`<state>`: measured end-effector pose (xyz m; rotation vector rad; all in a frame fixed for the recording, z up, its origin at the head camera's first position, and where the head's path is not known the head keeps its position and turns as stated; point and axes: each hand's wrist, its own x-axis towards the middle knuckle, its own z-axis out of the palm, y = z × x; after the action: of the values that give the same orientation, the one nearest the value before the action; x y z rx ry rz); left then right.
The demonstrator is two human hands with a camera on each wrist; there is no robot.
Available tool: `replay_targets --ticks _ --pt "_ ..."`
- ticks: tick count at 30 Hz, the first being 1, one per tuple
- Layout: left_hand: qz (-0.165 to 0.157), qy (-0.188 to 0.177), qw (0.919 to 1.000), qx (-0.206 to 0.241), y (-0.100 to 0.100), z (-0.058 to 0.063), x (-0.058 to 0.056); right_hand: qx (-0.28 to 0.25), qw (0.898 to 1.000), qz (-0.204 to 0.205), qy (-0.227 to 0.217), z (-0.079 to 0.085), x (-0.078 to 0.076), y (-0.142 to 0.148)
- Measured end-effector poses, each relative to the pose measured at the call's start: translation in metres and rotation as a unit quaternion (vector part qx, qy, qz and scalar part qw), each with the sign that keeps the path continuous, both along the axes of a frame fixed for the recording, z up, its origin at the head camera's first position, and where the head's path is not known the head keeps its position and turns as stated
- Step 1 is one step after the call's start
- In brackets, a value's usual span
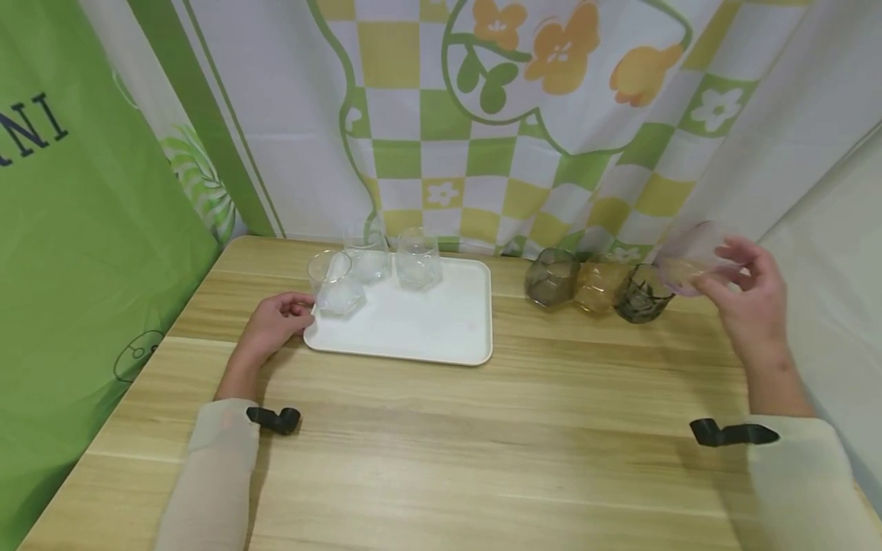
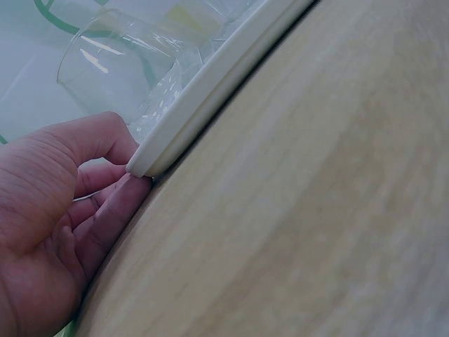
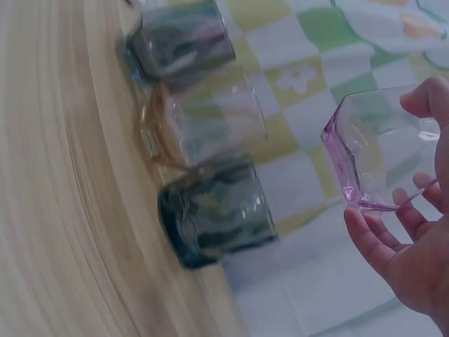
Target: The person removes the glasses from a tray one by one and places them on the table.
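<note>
pink-tinted glass [image 3: 375, 151] is gripped in the right hand [image 1: 754, 298], raised just beside the nearest dark glass [image 1: 644, 296]; the white tray [image 1: 427, 333], its edge pinched by the left hand [image 1: 276, 325], lies well leftward.

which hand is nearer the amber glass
Right. The right hand, holding the pink glass, is right of the amber glass; the left hand is farther off, left of it, at the white tray.

Left sleeve [image 1: 210, 474]: pale cream, faint pinkish patch near cuff. Right sleeve [image 1: 802, 482]: same pale cream. Left wrist fitting [image 1: 279, 421]: small, black, rounded knob at inner end. Right wrist fitting [image 1: 733, 435]: black, blocky inner end, outer end tapering. Left hand [image 1: 276, 325], right hand [image 1: 754, 298]: bare.
</note>
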<state>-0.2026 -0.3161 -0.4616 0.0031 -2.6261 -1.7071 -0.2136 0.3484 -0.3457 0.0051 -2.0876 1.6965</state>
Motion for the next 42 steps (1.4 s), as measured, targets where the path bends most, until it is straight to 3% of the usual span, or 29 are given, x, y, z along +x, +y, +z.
replay_targets --ticks 7,14,21,28,36,42 --pt "0.002 -0.001 1.0000 -0.003 0.000 0.002 -0.001 0.034 0.997 -0.049 -0.049 -0.002 -0.006 0.021" --pt "0.000 -0.011 0.9999 0.001 0.001 0.005 0.004 0.035 0.994 -0.056 -0.090 -0.009 -0.009 0.038" --pt "0.001 -0.006 1.0000 -0.002 0.000 -0.004 0.001 0.068 0.982 -0.094 -0.147 -0.026 -0.014 0.051" --pt "0.003 -0.005 0.9999 -0.009 0.001 0.001 0.000 0.059 0.971 -0.148 -0.179 -0.039 -0.025 0.054" --pt "0.006 -0.004 0.9999 -0.010 -0.001 0.001 0.000 0.062 0.957 -0.159 -0.233 -0.051 -0.029 0.051" --pt "0.006 -0.002 1.0000 -0.004 0.000 -0.001 -0.001 0.060 0.954 -0.160 -0.248 -0.062 -0.030 0.049"
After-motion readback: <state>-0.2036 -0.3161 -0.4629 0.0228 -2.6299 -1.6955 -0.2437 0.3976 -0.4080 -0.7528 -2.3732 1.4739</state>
